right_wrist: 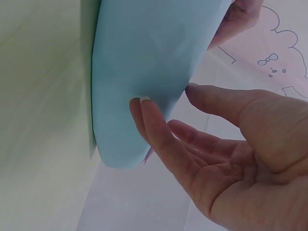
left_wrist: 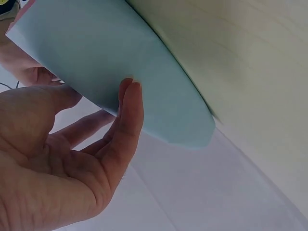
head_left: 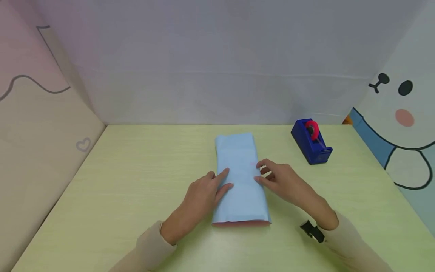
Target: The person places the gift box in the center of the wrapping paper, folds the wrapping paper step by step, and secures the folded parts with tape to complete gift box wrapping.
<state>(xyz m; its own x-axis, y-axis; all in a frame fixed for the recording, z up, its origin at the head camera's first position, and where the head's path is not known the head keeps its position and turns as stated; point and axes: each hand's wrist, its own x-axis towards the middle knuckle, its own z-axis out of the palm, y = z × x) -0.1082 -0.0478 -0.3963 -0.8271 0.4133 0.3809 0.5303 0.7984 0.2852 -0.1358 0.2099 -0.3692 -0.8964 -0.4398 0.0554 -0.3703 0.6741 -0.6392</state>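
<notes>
A flat, oblong packet wrapped in light blue paper lies lengthwise on the table, its near end showing a pink edge. From the left, my left hand rests against it, thumb and index finger extended over the top face. My right hand touches the opposite long edge with thumb and fingertips, fingers loosely bent. In the left wrist view, the fingers of the left hand lie along the packet's side. The right wrist view has the right hand with fingertips on the blue side wall.
A blue tape dispenser with a red-cored roll stands at the back right of the pale table. A plain light curtain closes the back. Panels with cartoon drawings flank both sides. A black strap is at the right wrist.
</notes>
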